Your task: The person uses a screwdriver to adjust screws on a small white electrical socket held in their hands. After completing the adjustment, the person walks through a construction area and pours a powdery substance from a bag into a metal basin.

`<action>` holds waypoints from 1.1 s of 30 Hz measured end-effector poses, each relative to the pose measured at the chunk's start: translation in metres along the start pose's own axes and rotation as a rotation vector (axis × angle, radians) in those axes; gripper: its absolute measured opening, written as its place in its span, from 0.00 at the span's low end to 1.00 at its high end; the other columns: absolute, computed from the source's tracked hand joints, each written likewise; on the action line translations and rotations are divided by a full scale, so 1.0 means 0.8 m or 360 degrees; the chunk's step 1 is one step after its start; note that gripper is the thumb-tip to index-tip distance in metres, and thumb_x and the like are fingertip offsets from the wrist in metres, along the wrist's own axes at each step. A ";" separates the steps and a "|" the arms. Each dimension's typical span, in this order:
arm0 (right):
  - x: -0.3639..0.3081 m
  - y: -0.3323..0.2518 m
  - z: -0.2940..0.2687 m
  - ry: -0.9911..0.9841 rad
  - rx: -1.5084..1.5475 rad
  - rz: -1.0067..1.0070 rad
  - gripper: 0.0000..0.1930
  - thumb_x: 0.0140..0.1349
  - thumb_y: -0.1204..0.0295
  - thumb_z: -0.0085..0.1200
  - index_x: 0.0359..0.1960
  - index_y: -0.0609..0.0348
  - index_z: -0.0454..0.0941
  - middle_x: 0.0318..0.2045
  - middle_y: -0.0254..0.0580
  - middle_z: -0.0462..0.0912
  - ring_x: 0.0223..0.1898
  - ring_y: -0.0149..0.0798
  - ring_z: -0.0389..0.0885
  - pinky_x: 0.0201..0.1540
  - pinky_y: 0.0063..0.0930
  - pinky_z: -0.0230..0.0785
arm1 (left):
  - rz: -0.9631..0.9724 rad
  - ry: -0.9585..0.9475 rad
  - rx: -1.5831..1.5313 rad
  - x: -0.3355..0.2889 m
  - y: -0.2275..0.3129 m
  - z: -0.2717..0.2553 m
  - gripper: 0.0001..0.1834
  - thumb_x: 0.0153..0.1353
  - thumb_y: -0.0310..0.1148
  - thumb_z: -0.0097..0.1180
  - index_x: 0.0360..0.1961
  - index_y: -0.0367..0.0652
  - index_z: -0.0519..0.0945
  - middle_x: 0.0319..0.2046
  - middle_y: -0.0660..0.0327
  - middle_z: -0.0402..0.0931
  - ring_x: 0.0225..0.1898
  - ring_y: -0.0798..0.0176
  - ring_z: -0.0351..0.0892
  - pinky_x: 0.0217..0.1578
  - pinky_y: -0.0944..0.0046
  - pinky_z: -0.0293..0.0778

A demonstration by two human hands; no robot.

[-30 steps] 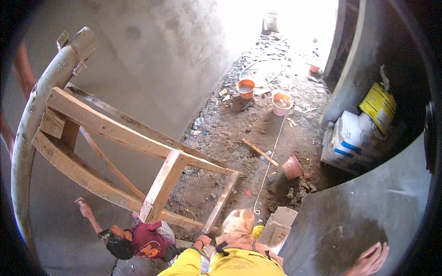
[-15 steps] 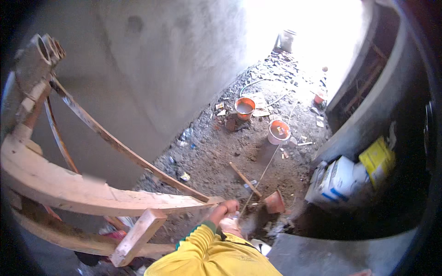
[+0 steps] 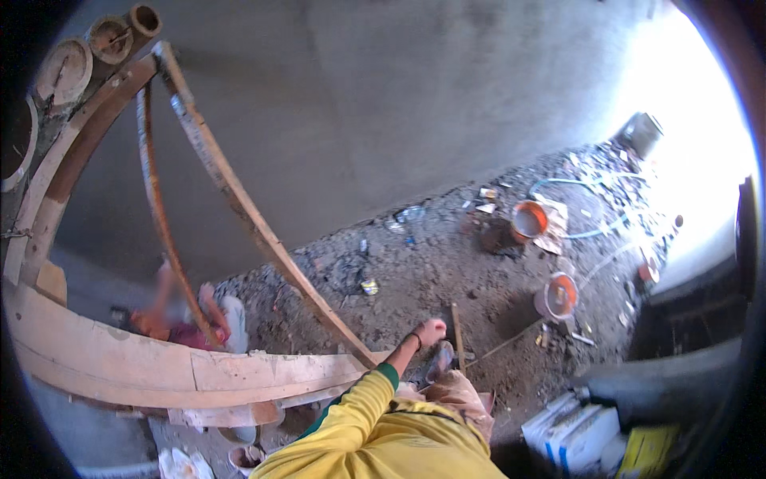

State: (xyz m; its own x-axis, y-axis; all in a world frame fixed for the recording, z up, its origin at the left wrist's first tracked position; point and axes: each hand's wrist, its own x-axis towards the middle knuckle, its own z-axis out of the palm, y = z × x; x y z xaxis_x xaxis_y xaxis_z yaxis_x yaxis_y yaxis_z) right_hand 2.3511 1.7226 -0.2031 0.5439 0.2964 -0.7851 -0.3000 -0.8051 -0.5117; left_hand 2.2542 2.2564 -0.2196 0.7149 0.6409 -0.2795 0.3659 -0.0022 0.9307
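Observation:
My left hand [image 3: 431,331] reaches out from a yellow sleeve with green at the cuff, a dark band at its wrist. Its fingers look curled in, with nothing visible in them. Just right of it a wooden stick [image 3: 457,327] stands out against the dirt floor, apart from the hand as far as I can see. The end of a long wooden brace [image 3: 263,239] meets a curved timber beam [image 3: 175,371] to the left of my forearm. My right hand is out of view.
Behind the brace, another person [image 3: 191,319] in a maroon top is low by the wall. Two orange-rimmed buckets [image 3: 530,220] stand on rubble near a pale blue hose [image 3: 590,233]. White boxes [image 3: 570,435] and a yellow package [image 3: 648,451] lie at lower right. Round pipe ends [image 3: 110,40] show upper left.
The view has swung left, so the buckets and boxes sit farther right and the other person now shows. My left hand has moved out from close to my body.

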 end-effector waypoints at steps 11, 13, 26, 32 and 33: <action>0.235 -0.282 -0.316 0.0284 0.0432 -0.0679 0.10 0.64 0.69 0.54 0.45 0.58 0.76 0.29 0.36 0.78 0.26 0.33 0.77 0.24 0.29 0.73 | -0.0511 0.1666 -0.0501 0.191 0.042 -0.204 0.35 0.69 0.59 0.40 0.46 0.32 0.78 0.38 0.44 0.81 0.44 0.44 0.80 0.44 0.50 0.73; 0.313 -0.370 -0.274 0.0226 0.0328 -0.0635 0.12 0.63 0.71 0.56 0.46 0.60 0.76 0.26 0.36 0.78 0.23 0.32 0.77 0.23 0.27 0.72 | -0.0506 0.2188 -0.0412 0.155 -0.007 -0.384 0.37 0.70 0.60 0.37 0.51 0.31 0.76 0.47 0.41 0.79 0.51 0.44 0.78 0.51 0.51 0.71; 0.409 -0.590 -0.069 0.0070 -0.0002 -0.0395 0.09 0.61 0.71 0.58 0.41 0.60 0.80 0.26 0.36 0.79 0.22 0.34 0.78 0.23 0.27 0.71 | -0.0236 0.3436 -0.0614 0.104 0.062 -0.811 0.29 0.76 0.37 0.30 0.71 0.30 0.51 0.73 0.44 0.47 0.75 0.50 0.45 0.74 0.56 0.42; 0.419 -0.771 0.024 -0.0048 -0.0118 -0.0545 0.09 0.62 0.68 0.59 0.39 0.60 0.81 0.26 0.36 0.80 0.23 0.35 0.79 0.25 0.29 0.72 | -0.0166 0.3530 -0.0359 0.101 0.058 -0.900 0.31 0.77 0.41 0.21 0.73 0.30 0.42 0.75 0.44 0.34 0.76 0.50 0.34 0.75 0.54 0.35; 0.418 -0.794 0.019 -0.0037 -0.0131 -0.0580 0.09 0.62 0.68 0.59 0.39 0.60 0.81 0.26 0.36 0.80 0.23 0.35 0.79 0.25 0.29 0.73 | -0.0102 0.3603 -0.0485 0.108 0.058 -0.891 0.31 0.77 0.42 0.21 0.73 0.30 0.42 0.75 0.43 0.33 0.77 0.50 0.34 0.75 0.55 0.35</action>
State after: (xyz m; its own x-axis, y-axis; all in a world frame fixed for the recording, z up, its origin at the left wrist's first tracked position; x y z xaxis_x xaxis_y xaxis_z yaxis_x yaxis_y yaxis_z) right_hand 2.7113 2.3408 -0.1459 0.5849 0.5821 -0.5649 -0.0253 -0.6830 -0.7300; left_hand 1.9081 2.8592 -0.0321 -0.9774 0.1691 0.1266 0.1257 -0.0160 0.9919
